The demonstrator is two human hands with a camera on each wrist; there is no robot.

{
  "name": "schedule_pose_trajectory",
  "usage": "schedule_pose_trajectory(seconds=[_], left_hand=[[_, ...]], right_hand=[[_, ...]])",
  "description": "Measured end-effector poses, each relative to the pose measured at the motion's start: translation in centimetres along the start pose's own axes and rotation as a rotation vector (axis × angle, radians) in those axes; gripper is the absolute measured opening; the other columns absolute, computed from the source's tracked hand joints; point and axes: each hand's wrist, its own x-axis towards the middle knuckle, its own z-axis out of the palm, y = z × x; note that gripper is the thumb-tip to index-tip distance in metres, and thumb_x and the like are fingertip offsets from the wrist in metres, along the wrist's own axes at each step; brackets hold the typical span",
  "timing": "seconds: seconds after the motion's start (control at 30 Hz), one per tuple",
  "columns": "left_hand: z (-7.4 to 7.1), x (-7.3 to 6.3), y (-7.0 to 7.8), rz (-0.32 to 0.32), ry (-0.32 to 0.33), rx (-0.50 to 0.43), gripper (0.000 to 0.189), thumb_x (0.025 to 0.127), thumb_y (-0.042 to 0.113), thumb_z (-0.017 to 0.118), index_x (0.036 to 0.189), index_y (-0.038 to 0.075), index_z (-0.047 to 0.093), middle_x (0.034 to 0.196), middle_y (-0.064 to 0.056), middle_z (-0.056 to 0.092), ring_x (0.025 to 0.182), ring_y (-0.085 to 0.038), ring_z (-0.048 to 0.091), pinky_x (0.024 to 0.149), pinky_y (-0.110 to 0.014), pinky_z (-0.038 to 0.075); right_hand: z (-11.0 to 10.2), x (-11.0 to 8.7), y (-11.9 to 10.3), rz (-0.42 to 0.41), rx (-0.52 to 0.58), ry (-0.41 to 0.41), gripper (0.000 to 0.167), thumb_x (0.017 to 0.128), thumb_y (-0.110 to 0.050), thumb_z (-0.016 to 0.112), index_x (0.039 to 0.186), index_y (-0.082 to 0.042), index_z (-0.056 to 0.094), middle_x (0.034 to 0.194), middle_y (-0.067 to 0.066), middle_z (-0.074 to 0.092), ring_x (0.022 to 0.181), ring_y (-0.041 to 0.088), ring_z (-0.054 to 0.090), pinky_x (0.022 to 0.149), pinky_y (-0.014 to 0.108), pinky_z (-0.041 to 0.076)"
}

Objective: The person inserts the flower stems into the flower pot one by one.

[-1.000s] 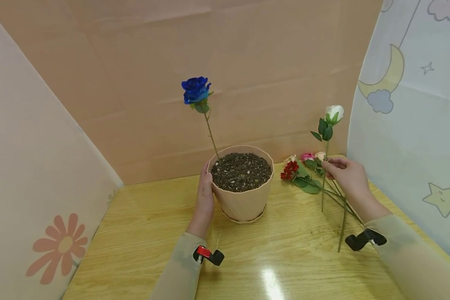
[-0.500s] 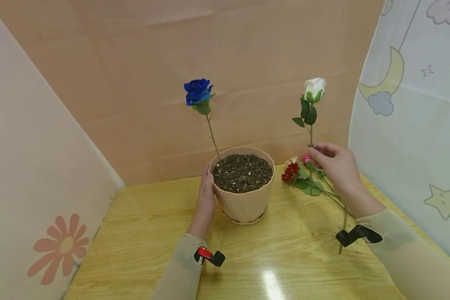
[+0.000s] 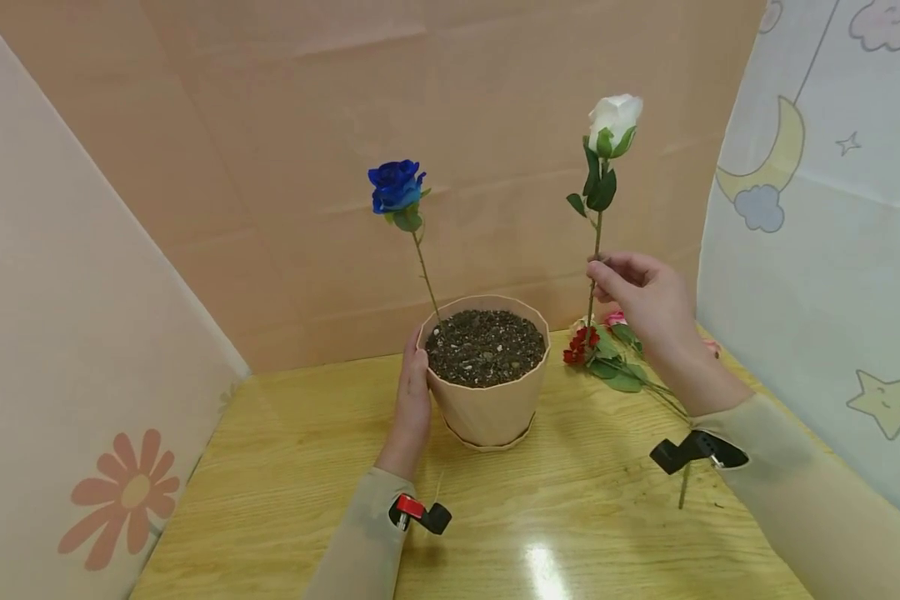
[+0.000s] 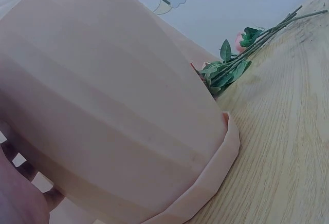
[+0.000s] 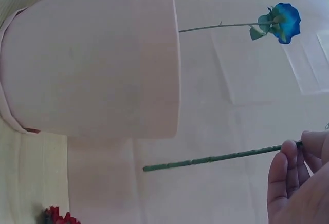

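Note:
A pale peach flowerpot [image 3: 487,408] full of dark soil [image 3: 483,346] stands on the table. From the soil's left side rises a blue rose [image 3: 396,187], leaning left. My left hand [image 3: 411,400] holds the pot's left wall, thumb on the near side; in the left wrist view a few fingers [image 4: 25,167] show partly behind the wall. Right of the pot, my right hand [image 3: 648,308] pinches the stem of a white rose [image 3: 615,125] and holds it nearly upright. The stem's lower end [image 5: 154,168] hangs free in the right wrist view, apart from the pot.
More flowers lie right of the pot, among them a red bloom [image 3: 581,346] and a pink bloom [image 3: 615,318], with green leaves [image 3: 622,375]. Their stems [image 4: 272,31] stretch across the wooden table [image 3: 285,483]. A peach cloth [image 3: 270,208] hangs behind; a patterned cloth [image 3: 817,275] hangs at right.
My right hand has lifted the white rose up and carried it left, away from the lying flowers. The left hand and the pot stay in nearly the same place.

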Motion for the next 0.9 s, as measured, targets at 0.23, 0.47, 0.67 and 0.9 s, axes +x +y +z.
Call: schedule_pose_trajectory(seconds=[0.23,0.47,0.67,0.9], left_hand=[[0.0,0.0,0.2,-0.001,-0.009,0.013,0.057,0.121,0.046,0.028,0.176,0.036,0.024,0.183,0.003,0.017,0.168,-0.027,0.01,0.132,-0.065,0.011],[-0.2,0.1,0.0,0.002,-0.004,0.017,0.057,0.12,0.049,0.028,0.176,0.037,0.024,0.182,0.004,0.018,0.168,-0.027,0.011,0.131,-0.066,0.011],[-0.1,0.0,-0.1,-0.008,-0.004,0.016,0.058,0.12,0.05,0.028,0.176,0.036,0.025,0.183,0.004,0.016,0.168,-0.028,0.011,0.131,-0.067,0.013],[0.0,0.0,0.0,-0.008,-0.004,0.001,0.059,0.12,0.05,0.029,0.176,0.034,0.024,0.182,0.002,0.018,0.168,-0.029,0.01,0.131,-0.067,0.011]], right_hand=[[1.7,0.6,-1.8,-0.061,0.023,0.006,0.028,0.105,-0.03,0.08,0.122,-0.008,0.081,0.11,-0.004,0.08,0.085,0.014,0.071,0.088,0.021,0.055],[4.5,1.4,-2.7,-0.128,0.164,-0.019,0.024,0.103,-0.017,0.081,0.117,0.002,0.079,0.107,0.002,0.08,0.079,0.013,0.07,0.085,0.023,0.058],[6.6,1.9,-2.7,-0.197,0.096,-0.036,0.02,0.105,-0.018,0.078,0.116,-0.001,0.081,0.103,0.002,0.078,0.083,0.016,0.071,0.083,0.024,0.06],[9.2,2.2,-2.2,-0.205,0.078,-0.089,0.022,0.106,-0.019,0.077,0.117,0.0,0.08,0.1,0.005,0.076,0.088,0.025,0.072,0.085,0.027,0.061]])
